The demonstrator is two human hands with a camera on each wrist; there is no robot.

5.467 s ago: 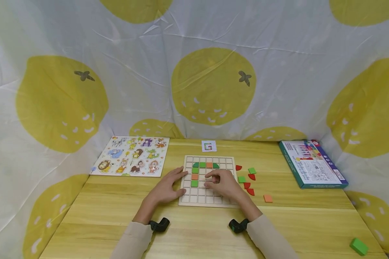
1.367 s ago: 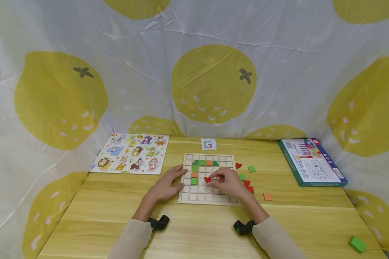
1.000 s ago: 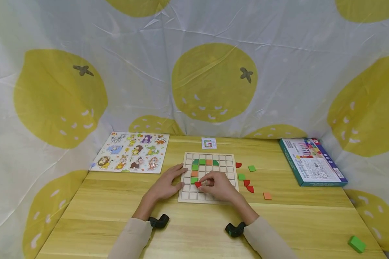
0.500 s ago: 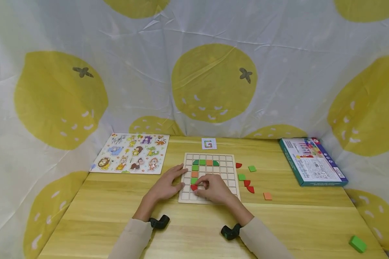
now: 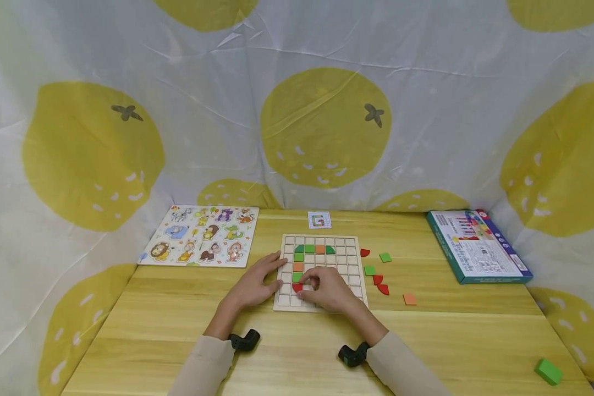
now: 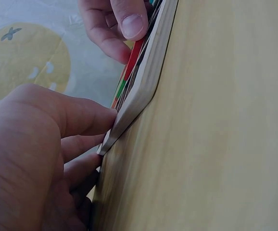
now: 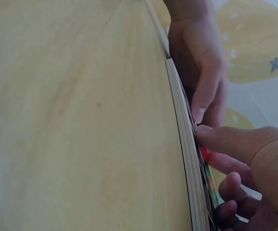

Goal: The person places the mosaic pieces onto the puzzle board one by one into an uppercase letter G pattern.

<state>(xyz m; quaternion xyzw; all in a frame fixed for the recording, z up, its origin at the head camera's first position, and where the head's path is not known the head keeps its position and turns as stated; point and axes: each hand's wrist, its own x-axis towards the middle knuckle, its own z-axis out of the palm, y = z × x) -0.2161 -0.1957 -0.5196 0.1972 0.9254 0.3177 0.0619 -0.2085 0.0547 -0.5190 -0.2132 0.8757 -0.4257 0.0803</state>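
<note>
A wooden grid board [image 5: 290,301] lies mid-table with green and orange square tiles and dark green quarter-round tiles set in its cells. My right hand [image 5: 329,288] pinches a red quarter-round tile [image 5: 297,287] between thumb and index finger, at the cell just below the lowest green square [image 5: 297,277]. The left wrist view shows the same red tile [image 6: 133,58] down at board level, under the right thumb. With its fingertips and thumb, my left hand [image 5: 251,283] touches the board's left edge; the fingers are spread and loosely bent.
Right of the board lie several loose tiles, among them a red quarter-round [image 5: 383,289] and an orange square [image 5: 410,300]. A pattern card [image 5: 319,220] sits behind the board. An animal puzzle [image 5: 198,236] is at left, a game box [image 5: 477,247] and green block [image 5: 548,372] at right.
My right hand has brought a red quarter-round tile from the loose tiles leftward over the board and lowered it below the green square. The left hand has kept its place at the board's edge.
</note>
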